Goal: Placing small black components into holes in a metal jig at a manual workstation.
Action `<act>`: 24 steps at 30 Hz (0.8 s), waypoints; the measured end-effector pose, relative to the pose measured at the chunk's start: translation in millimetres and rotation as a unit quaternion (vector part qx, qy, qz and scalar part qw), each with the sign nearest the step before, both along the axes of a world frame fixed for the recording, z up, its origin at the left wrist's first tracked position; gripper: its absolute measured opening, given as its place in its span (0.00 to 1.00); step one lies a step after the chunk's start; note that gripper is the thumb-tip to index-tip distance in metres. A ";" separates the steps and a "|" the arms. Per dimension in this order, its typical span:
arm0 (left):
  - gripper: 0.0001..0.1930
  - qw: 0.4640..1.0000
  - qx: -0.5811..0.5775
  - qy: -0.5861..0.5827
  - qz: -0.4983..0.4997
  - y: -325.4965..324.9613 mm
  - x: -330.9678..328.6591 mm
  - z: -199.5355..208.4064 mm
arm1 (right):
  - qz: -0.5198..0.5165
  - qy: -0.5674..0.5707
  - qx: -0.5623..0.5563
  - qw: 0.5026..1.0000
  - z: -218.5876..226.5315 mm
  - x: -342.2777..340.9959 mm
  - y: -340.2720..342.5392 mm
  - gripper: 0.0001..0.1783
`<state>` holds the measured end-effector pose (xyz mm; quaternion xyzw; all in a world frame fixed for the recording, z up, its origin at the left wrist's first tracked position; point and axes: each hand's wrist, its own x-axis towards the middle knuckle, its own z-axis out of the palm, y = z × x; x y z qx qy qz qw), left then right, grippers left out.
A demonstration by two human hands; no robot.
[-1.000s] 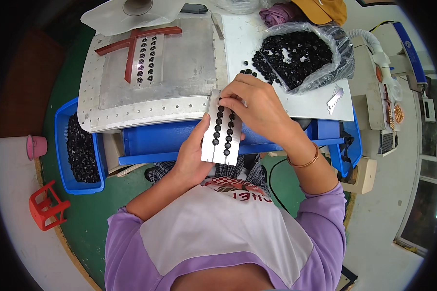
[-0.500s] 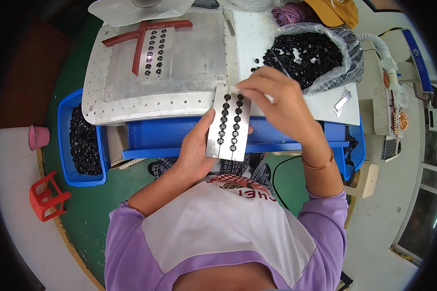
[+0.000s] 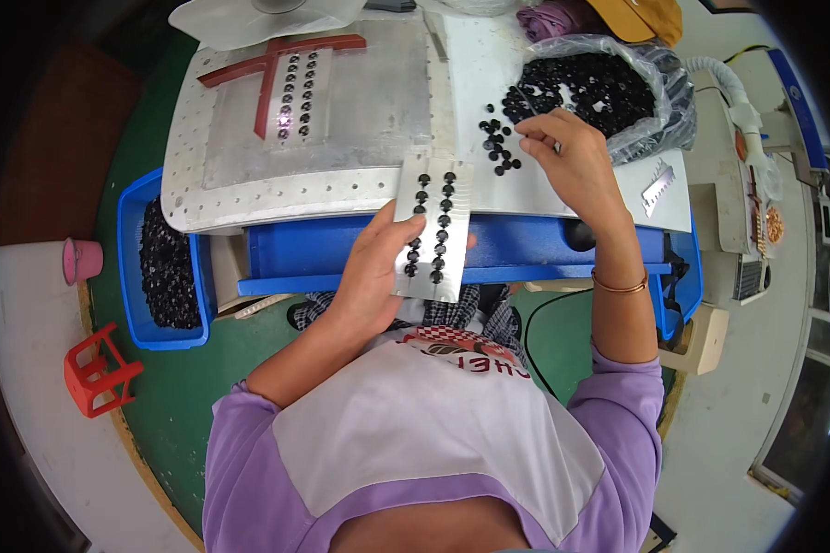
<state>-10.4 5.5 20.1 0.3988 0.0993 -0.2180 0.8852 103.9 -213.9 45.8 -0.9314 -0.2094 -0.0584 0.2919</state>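
Note:
My left hand (image 3: 378, 263) grips a flat silver metal plate (image 3: 426, 290) by its left side, thumb across the face and a fingertip showing at the right edge. Two rows of small round black pieces (image 3: 444, 221) run along the plate; the thumb covers part of the left row. My right hand (image 3: 576, 166) is over the white tabletop, thumb and fingers drawn together beside a loose scatter of round black pieces (image 3: 500, 143). A thin line shows near its fingertips, but what the fingers hold cannot be made out. Just beyond lies an open clear bag (image 3: 659, 111) full of black pieces.
A similar plate (image 3: 295, 97) with two rows lies against a red T-shaped frame (image 3: 266, 78) on the perforated metal bed (image 3: 360, 184). A toothed metal strip (image 3: 658, 189) rests at right. Left are a blue bin (image 3: 203, 313) of black pieces and a red stool (image 3: 97, 373).
My right hand has left the top of the plate and moved right to the scattered pieces by the bag. My left thumb has come onto the plate's face. More loose pieces are uncovered.

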 end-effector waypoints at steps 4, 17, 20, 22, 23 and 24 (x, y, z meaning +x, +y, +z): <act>0.24 1.000 0.006 0.000 -0.008 2.0 1.5 -1.2 | -0.009 -0.005 -0.005 1.000 -0.8 1.3 -8.1 0.06; 0.27 1.000 0.001 0.009 -0.017 1.9 4.7 -3.2 | 0.031 0.013 -0.034 0.999 -6.8 -9.1 -7.3 0.07; 0.27 1.000 0.006 0.007 -0.009 1.0 3.1 -0.3 | -0.001 0.081 0.069 0.994 -1.5 -12.2 2.4 0.07; 0.27 1.000 0.008 0.006 -0.004 -0.8 1.4 2.1 | -0.019 0.124 0.158 0.979 0.9 -15.6 6.3 0.07; 0.27 1.000 0.008 0.007 0.002 -1.5 0.5 2.6 | -0.011 0.180 0.205 0.962 1.8 -16.6 7.2 0.08; 0.27 1.000 0.008 0.008 0.009 -2.2 0.3 3.0 | -0.003 0.235 0.250 0.939 2.8 -16.6 7.3 0.09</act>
